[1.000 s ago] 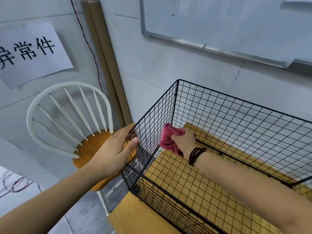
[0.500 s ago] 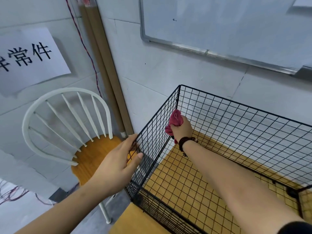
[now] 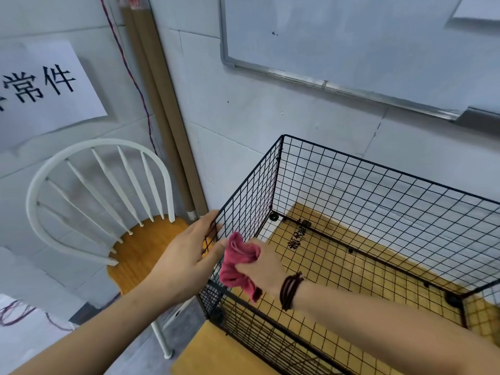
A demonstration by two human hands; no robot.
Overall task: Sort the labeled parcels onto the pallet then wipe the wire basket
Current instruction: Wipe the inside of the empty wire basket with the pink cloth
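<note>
A black wire basket (image 3: 378, 201) stands open-topped on a yellow wooden surface, with nothing inside it. My right hand (image 3: 263, 269) reaches into it and grips a bunched pink cloth (image 3: 238, 259), which is pressed against the inner side of the basket's left wall. My left hand (image 3: 189, 255) holds that same left wall from outside, fingers over the top edge and thumb on the mesh. No parcels or pallet are in view.
A white spindle-back chair (image 3: 97, 201) with a wooden seat stands just left of the basket. Brown cardboard tubes (image 3: 162, 109) lean in the wall corner. A whiteboard (image 3: 351, 44) and a paper sign (image 3: 46, 85) hang on the wall.
My right hand has brought the cloth back from the far corner, down along the left wall toward me. My left hand keeps its hold on the wall.
</note>
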